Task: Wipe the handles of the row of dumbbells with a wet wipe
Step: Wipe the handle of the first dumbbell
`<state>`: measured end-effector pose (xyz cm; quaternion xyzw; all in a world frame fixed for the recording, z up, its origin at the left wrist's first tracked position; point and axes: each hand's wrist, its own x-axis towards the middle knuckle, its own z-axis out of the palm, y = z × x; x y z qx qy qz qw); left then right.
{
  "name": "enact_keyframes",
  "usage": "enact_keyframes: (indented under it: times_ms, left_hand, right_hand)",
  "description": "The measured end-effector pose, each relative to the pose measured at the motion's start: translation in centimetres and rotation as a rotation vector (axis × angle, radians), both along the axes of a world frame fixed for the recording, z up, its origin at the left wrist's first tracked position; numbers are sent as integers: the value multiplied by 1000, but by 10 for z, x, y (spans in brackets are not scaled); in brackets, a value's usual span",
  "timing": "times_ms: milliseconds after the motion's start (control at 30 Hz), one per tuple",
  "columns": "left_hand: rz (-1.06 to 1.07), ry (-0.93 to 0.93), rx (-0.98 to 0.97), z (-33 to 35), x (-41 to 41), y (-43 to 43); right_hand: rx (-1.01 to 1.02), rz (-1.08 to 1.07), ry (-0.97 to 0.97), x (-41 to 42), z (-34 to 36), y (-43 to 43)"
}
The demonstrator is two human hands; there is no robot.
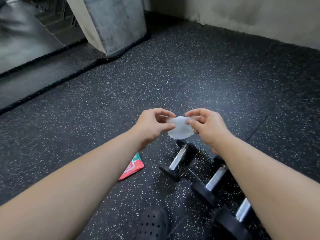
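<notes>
A small white wet wipe [180, 129] hangs in the air, pinched on its left edge by my left hand [152, 125] and on its right edge by my right hand [207, 125]. Below the wipe, three black dumbbells with shiny metal handles lie in a row on the floor. The smallest dumbbell [178, 159] is farthest from me. The middle dumbbell [215, 179] and the nearest dumbbell [242, 211] are partly hidden by my right forearm. Neither hand touches a dumbbell.
A red and green wipe packet [133, 168] lies on the speckled black rubber floor [190, 80] left of the dumbbells. My black perforated shoe [153, 224] is at the bottom. A grey concrete pillar [116, 23] and a thick black rope [78, 73] are at the back left.
</notes>
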<state>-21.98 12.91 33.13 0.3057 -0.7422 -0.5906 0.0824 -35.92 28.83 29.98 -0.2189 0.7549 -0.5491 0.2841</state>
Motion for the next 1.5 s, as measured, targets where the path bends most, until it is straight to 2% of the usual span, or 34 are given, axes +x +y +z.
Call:
enact_keyframes:
  times_ms: [233,400,500,700,800,900,967,1033,1100,1200,1267,1400,1500]
  left_hand:
    - [-123,-168,-385,-75,-21,-24]
    - [-211,-162,-442,-129,-24,-40]
    - [-201,-106,-326,-166,-22,-50]
    - [-94,-65,-13,-211,-17,-57]
    - [-71,-69,143,-222,-17,-54]
    - [-164,-39,378,-232,-13,-45]
    - [-164,-33,452,-238,-9,-38]
    - [-121,-64,372,-243,-9,-32]
    - [-79,-107,228,-243,-11,-30]
    - [-98,-130,178,-238,-15,-32]
    - [-209,-140,152,-231,-13,-36]
    - [-450,-232,-287,-223,-5,-37]
    - [-435,-218,-399,-217,2,-33]
  right_hand:
    - [207,96,99,-18,-47,-10]
    - [449,162,420,-23,-81,-19]
    - [459,164,411,-22,-104,-26]
    - [241,-22,-16,8,-149,-27]
    - [211,-135,-91,20,-165,-26]
    - [165,-253,-193,27,-177,-22]
    - [136,-317,-225,30,-180,-17]
    - [79,-309,-271,33,-184,-9]
    - [43,-208,-274,39,-187,-1]
    - [167,-122,-147,45,-196,6]
    - [209,-156,-87,49,-200,6]
    - [215,-218,4,60,-197,7]
    - [265,-217,114,70,-188,12]
